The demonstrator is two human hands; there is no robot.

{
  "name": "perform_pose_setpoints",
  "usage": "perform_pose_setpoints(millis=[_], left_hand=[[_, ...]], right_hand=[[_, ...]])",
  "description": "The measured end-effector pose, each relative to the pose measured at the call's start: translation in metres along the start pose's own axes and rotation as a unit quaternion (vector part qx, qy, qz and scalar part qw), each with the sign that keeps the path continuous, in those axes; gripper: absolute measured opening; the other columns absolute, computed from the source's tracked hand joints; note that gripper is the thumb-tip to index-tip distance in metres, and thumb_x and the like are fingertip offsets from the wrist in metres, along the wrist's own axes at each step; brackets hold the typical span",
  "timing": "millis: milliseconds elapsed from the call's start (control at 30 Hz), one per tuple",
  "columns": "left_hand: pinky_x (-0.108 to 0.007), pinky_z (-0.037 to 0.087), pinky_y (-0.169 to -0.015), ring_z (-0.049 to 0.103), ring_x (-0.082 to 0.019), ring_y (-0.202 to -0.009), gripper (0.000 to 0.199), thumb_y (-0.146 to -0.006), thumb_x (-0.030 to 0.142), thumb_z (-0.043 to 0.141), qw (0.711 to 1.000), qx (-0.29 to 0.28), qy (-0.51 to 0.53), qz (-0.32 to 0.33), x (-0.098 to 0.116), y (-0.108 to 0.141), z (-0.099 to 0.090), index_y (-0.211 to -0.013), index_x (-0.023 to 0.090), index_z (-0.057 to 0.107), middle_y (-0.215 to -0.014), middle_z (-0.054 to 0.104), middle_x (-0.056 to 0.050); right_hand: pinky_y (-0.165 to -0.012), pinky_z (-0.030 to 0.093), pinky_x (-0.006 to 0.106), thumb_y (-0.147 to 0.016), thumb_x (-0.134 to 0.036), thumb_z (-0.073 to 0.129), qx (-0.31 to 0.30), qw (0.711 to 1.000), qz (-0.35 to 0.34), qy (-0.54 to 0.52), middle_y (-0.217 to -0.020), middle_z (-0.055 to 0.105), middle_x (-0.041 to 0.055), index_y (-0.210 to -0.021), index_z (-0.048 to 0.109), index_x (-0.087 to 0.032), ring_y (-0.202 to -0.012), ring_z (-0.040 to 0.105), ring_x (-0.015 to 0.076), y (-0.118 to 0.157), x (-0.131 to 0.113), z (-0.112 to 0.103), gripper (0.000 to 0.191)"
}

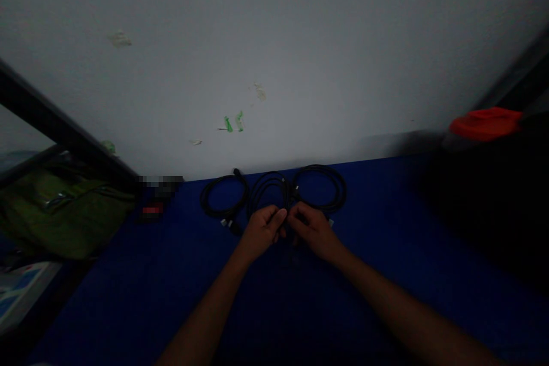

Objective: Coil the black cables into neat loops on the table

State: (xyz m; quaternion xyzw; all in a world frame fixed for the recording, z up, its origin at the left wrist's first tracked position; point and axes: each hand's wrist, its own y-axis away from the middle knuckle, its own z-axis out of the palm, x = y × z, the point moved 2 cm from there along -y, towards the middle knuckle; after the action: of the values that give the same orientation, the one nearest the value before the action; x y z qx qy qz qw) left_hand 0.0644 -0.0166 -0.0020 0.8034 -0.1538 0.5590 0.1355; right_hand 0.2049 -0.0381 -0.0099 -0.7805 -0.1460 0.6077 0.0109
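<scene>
Three coils of black cable are near the wall on a blue tabletop. My left hand [265,229] is closed on the middle cable [271,176], with the thumb pressed against the fingers. Close beside it, my right hand [312,229] has its thumb and fingertips pinched together at the same coil; the dim light hides exactly which part it grips. The left cable [205,197] lies in a loop with its pale plug ends toward me. The right cable [342,186] forms another loop just beyond my right hand.
A white wall [326,57] with tape scraps rises behind the blue tabletop [171,286]. At the left are a green bag [72,211] and a dark frame bar [64,126]. A large dark shape with an orange-red item [486,124] stands at the right.
</scene>
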Motion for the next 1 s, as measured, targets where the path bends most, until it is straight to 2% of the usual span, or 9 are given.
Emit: perform_pose_setpoints(millis=[100,233,400,533,600,833,1000], left_hand=[[-0.018,0.03,-0.038,0.039,-0.006,-0.037,0.04,-0.082,0.052,0.043,1.0,-0.003,0.017,-0.003,0.001,0.0,-0.001,-0.068,0.016,0.048,-0.052,0.05,0.004],[-0.018,0.029,-0.038,0.037,-0.005,-0.037,0.037,-0.082,0.051,0.044,1.0,0.004,0.017,-0.004,0.004,0.002,0.0,-0.071,0.016,0.048,-0.05,0.045,0.006],[-0.018,0.029,-0.041,0.035,-0.006,-0.039,0.036,-0.083,0.049,0.043,1.0,0.024,-0.01,0.001,0.006,0.003,0.001,-0.07,0.016,0.048,-0.046,0.04,0.007],[-0.019,0.029,-0.041,0.035,-0.007,-0.039,0.037,-0.083,0.05,0.043,0.999,0.032,-0.011,0.009,0.007,0.003,0.001,-0.067,0.017,0.046,-0.045,0.04,0.008],[-0.019,0.028,-0.04,0.034,-0.006,-0.038,0.037,-0.083,0.05,0.042,0.999,0.032,-0.005,0.004,0.008,0.004,0.0,-0.066,0.017,0.046,-0.045,0.04,0.008],[-0.018,0.027,-0.039,0.034,-0.006,-0.036,0.041,-0.083,0.052,0.041,0.999,0.037,0.017,-0.004,0.006,0.002,-0.002,-0.062,0.016,0.045,-0.043,0.039,0.007],[-0.018,0.025,-0.037,0.033,-0.004,-0.037,0.042,-0.082,0.054,0.042,0.999,0.012,0.046,-0.009,0.006,0.002,-0.003,-0.065,0.016,0.044,-0.049,0.041,0.006]], right_hand=[[-0.041,0.041,0.019,-0.087,-0.034,0.042,-0.039,0.999,0.015,-0.028,-0.067,0.054,-0.0026,-0.075,0.047,-0.018,-0.044,0.051,0.0073,-0.001,-0.001,-0.002,0.021],[-0.048,0.039,0.02,-0.085,-0.024,0.045,-0.013,0.989,-0.076,0.13,-0.063,0.051,-0.0022,-0.074,0.049,-0.018,-0.053,0.05,0.0095,0.0,-0.009,-0.006,0.014],[-0.056,0.04,0.024,-0.081,-0.016,0.045,0.027,0.93,-0.163,0.329,-0.072,0.054,0.0032,-0.079,0.049,-0.017,-0.063,0.052,0.0137,0.004,-0.012,-0.002,0.005],[-0.049,0.035,0.023,-0.083,-0.018,0.044,0.038,0.873,-0.188,0.448,-0.073,0.056,0.0058,-0.08,0.052,-0.015,-0.062,0.052,0.0146,0.006,-0.013,0.002,0.01],[-0.046,0.033,0.023,-0.085,-0.019,0.043,0.037,0.855,-0.203,0.475,-0.072,0.057,0.0064,-0.08,0.053,-0.015,-0.062,0.052,0.0149,0.005,-0.015,0.003,0.012],[-0.048,0.037,0.023,-0.089,-0.02,0.037,0.046,0.856,-0.251,0.449,-0.077,0.059,0.007,-0.087,0.054,-0.015,-0.066,0.054,0.0147,0.003,-0.016,-0.001,0.018],[-0.048,0.037,0.022,-0.091,-0.021,0.034,0.048,0.862,-0.254,0.437,-0.077,0.058,0.0064,-0.088,0.052,-0.016,-0.064,0.052,0.0138,0.003,-0.011,-0.001,0.019]])
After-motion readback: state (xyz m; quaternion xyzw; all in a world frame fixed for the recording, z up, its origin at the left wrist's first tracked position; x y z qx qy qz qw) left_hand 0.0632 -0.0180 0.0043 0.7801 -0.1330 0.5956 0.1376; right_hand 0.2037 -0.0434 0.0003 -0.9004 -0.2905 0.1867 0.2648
